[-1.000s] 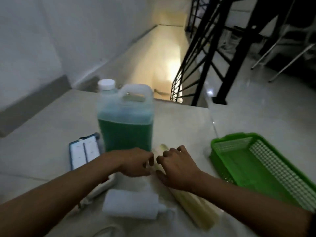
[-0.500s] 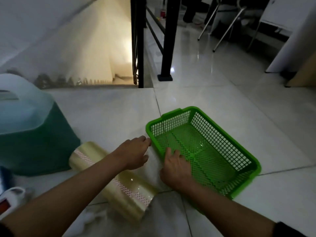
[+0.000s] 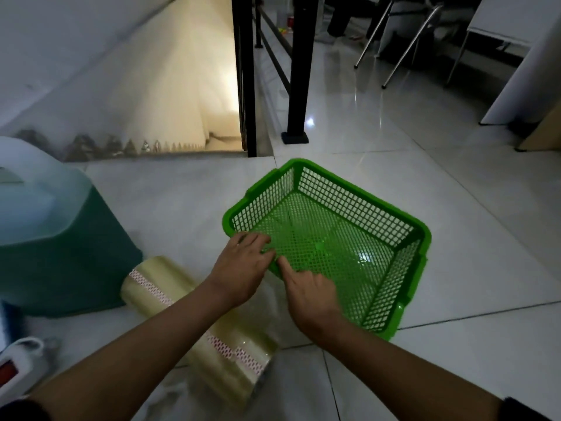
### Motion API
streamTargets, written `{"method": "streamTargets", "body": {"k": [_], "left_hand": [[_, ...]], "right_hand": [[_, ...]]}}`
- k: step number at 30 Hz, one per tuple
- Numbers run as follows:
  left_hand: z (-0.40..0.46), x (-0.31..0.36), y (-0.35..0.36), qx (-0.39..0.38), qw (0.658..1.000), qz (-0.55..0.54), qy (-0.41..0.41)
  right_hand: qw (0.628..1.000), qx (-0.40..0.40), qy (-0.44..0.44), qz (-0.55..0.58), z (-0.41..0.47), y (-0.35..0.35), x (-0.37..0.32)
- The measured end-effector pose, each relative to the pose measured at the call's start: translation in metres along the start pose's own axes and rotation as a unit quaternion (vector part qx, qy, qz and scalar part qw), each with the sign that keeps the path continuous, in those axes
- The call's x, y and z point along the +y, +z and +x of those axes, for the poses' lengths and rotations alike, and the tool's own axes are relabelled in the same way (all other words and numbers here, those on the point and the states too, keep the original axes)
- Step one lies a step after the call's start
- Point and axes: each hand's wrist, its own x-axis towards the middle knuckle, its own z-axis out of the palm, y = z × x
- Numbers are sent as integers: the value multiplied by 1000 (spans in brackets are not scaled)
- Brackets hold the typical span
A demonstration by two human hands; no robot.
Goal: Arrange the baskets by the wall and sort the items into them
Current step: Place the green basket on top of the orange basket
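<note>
A green mesh plastic basket [image 3: 391,238] sits on the tiled floor in front of me, tipped so its inside faces me. My left hand [image 3: 243,265] grips its near left rim, fingers curled over the edge into the basket. My right hand [image 3: 312,296] holds the same near rim just beside it, fingers reaching inside. A stack of clear tape rolls [image 3: 182,302] with red-and-white bands lies on its side under my left forearm. A big translucent jug of green liquid [image 3: 60,253] stands at the left.
A white device with a red patch [image 3: 18,360] lies at the bottom left. Beyond the jug the floor ends at an open stairwell [image 3: 182,95], fenced by a black railing post [image 3: 299,71]. Chair legs [image 3: 403,53] and a white panel stand at the far right.
My view swung right from the jug to the basket. Both hands left the tape rolls and closed on the basket's near rim, and the basket has tipped and turned toward me.
</note>
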Motion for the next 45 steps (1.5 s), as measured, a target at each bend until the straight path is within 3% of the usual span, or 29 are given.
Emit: {"method": "streamTargets", "body": {"k": [2,8,15,22,28,33,37,42,45], "left_hand": [[-1,-9,-7,28,1000,13,-6],[-6,-49,-47,142,988,37,-38],[-25,-97,-124,256,960,48,-100],[-112,-160,-202,285,939,66,-180],[-229,-207,-239,298,905,110,-281],[-353,-234,-231,287,866,159,-378],[-471,-233,-206,227,835,164,-473],[-574,-203,-171,182,792,148,-564],[-624,-180,-146,136,754,161,-622]], "right_hand": [[996,79,-19,-26,7,-11,-5],[978,190,21,-78,33,-49,-16],[925,367,51,-84,56,-117,-44],[909,410,-59,-49,71,-188,-142],[887,422,-187,-21,65,-223,-260],[852,400,-337,-3,54,-212,-372],[815,335,-473,6,38,-177,-450],[803,241,-544,-20,17,-133,-509],[777,157,-609,-30,-7,-101,-550]]}}
